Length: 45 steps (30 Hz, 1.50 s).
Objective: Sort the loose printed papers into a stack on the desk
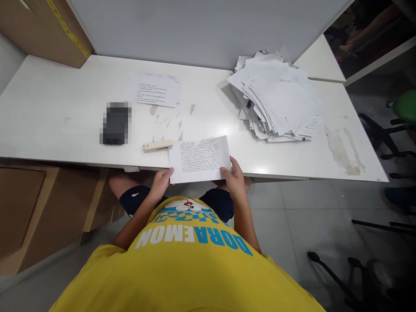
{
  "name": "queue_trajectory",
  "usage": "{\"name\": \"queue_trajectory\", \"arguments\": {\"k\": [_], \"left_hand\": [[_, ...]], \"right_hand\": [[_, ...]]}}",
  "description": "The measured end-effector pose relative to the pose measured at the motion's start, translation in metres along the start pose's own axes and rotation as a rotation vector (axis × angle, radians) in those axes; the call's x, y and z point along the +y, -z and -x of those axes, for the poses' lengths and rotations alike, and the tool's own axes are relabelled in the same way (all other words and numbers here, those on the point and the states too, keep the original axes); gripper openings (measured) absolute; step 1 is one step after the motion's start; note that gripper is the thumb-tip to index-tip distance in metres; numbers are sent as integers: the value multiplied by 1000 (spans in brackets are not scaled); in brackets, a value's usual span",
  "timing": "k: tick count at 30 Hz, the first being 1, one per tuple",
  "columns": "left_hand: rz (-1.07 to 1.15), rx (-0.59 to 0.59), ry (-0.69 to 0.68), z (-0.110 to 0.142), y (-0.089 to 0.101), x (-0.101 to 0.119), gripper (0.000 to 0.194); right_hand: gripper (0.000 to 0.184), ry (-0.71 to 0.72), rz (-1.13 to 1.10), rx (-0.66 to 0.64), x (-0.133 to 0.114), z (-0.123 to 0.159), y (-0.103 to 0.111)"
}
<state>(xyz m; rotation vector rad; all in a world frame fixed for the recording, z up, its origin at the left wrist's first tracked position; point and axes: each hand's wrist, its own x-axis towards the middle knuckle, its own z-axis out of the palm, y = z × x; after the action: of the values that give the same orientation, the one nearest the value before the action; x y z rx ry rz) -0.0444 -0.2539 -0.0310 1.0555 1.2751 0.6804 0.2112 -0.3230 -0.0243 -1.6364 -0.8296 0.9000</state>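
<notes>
A printed sheet of paper (199, 158), perhaps more than one, is held between my hands at the desk's front edge. My left hand (161, 182) pinches its lower left corner. At the right edge, my right hand (234, 177) grips it with the thumb on top and fingers underneath. A cream stapler (158, 146) lies on the desk just left of the paper, its tip touching or close to the paper's edge. Behind, another printed sheet (154, 91) lies flat.
A messy pile of papers (276, 97) stands at the back right of the white desk (74, 125). A blurred dark object (116, 123) lies on the left. Cardboard boxes (61, 216) stand at lower left, and a grey partition (195, 30) rises behind. Chair legs (334, 273) are at right.
</notes>
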Motion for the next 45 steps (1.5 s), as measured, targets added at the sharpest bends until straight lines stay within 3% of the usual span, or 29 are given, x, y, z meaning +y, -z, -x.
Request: {"name": "queue_trajectory", "arguments": {"k": [5,7,10,12,14,17,20,29,37,45], "left_hand": [[-314,-69,-118,8,10,14,61],[-502,52,-286,13,13,23,52],[-787,326,-632,12,17,38,34],[-954,350,-790,2,21,46,30],[-1100,260,-854,-13,26,53,42],[-1234,141,-888,-31,33,58,53],[-1271,110,-897,-35,39,59,53],[-1280,-21,-832,-6,45,59,66],[-1381,8,-780,0,48,55,64],[-1415,132,-761,8,49,45,55]], "right_hand": [[68,-117,-29,-64,-2,-10,6],[69,-154,-52,-91,-4,-13,8],[69,-152,-73,-111,-6,-15,9],[68,-149,-77,-112,-6,-14,8],[68,-144,-81,-100,-6,-14,8],[66,-134,-93,-104,-7,-13,8],[65,-149,-116,-130,-12,-13,8],[59,-151,-156,-180,-20,-14,12],[52,-201,-217,-254,-22,-17,19],[46,-287,-249,-342,-36,-24,23]]}}
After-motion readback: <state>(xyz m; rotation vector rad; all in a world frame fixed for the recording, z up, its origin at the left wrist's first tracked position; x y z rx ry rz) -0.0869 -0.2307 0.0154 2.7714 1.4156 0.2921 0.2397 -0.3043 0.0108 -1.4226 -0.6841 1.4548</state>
